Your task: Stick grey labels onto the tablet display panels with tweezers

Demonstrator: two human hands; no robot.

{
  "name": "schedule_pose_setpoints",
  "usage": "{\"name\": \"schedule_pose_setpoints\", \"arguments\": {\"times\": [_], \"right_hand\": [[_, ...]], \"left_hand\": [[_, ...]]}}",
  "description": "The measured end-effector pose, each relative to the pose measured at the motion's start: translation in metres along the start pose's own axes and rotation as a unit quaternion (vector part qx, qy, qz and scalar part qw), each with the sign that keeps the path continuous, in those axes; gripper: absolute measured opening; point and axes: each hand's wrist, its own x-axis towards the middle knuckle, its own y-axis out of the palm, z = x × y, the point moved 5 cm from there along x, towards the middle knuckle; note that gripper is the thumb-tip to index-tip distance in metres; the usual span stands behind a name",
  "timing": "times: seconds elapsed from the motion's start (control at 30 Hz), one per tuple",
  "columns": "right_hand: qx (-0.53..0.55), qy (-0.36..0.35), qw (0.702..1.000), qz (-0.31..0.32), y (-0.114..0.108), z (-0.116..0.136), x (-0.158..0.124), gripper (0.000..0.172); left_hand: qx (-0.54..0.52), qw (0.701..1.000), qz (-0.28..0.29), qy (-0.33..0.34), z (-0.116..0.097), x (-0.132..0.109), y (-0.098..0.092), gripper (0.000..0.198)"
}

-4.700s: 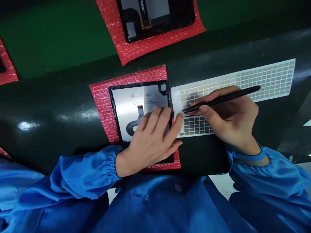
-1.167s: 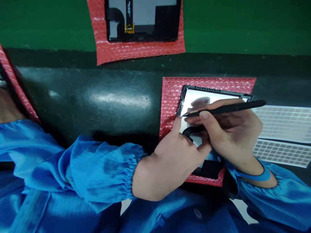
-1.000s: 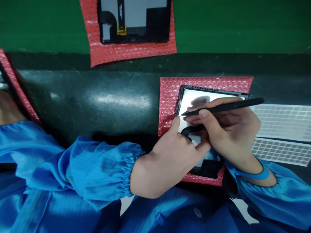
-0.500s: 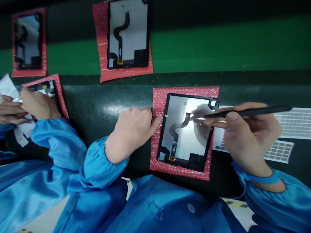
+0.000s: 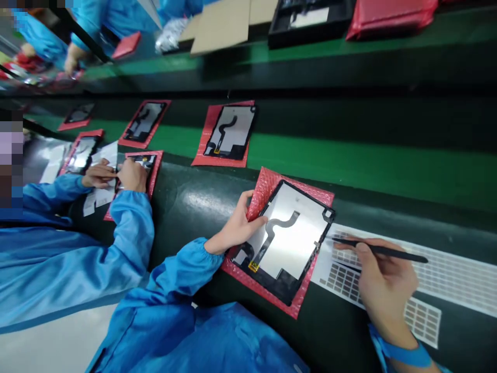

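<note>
Left hand (image 5: pixel 240 228) pinches red bubble-wrap (image 5: pixel 263 203) corner, thumb on silver-backed display panel (image 5: pixel 291 243) lying there; right hand (image 5: pixel 382 282) clamps slim black tweezers (image 5: pixel 378 250) over gridded sticker sheet (image 5: pixel 438 280) beside panel's right edge.

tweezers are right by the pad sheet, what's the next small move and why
I'd probably lift one small tan pad off the sheet with the black tweezers in your right hand. Their tips sit at its rows, right beside the panel, and your left hand is at the panel's other edge, so it looks steadied.
</note>
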Motion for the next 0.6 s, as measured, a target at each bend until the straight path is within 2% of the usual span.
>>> {"name": "schedule_pose_setpoints", "arguments": {"times": [0.07,0.17,0.27,0.33,0.4,0.47,0.53,0.6], "right_hand": [[-0.002,0.013,1.000,0.001,-0.001,-0.002,0.001,0.036],[0.005,0.014,1.000,0.010,-0.002,-0.005,0.003,0.040],[0.015,0.025,0.999,0.014,-0.003,-0.009,0.004,0.044],[0.013,0.039,0.999,0.011,-0.005,-0.011,0.004,0.047],[0.004,0.043,0.999,0.010,-0.006,-0.012,0.004,0.050],[-0.006,0.038,0.999,0.012,-0.006,-0.010,0.005,0.052],[-0.018,0.037,0.999,0.011,-0.006,-0.007,0.005,0.052],[-0.026,0.042,0.999,0.013,-0.005,-0.005,0.005,0.052]], "left_hand": [[-0.019,0.999,-0.029,0.014,-0.006,0.038,-0.009,0.066],[-0.026,0.997,-0.071,0.034,-0.023,0.117,-0.024,0.071],[-0.009,0.996,-0.083,0.044,-0.041,0.198,-0.026,0.063],[0.013,0.995,-0.084,0.047,-0.051,0.238,-0.022,0.049],[0.041,0.995,-0.082,0.045,-0.057,0.261,-0.018,0.036],[0.075,0.993,-0.084,0.042,-0.061,0.271,-0.023,0.033],[0.114,0.987,-0.102,0.042,-0.065,0.268,-0.043,0.036],[0.151,0.978,-0.139,0.035,-0.071,0.256,-0.080,0.036]]}}
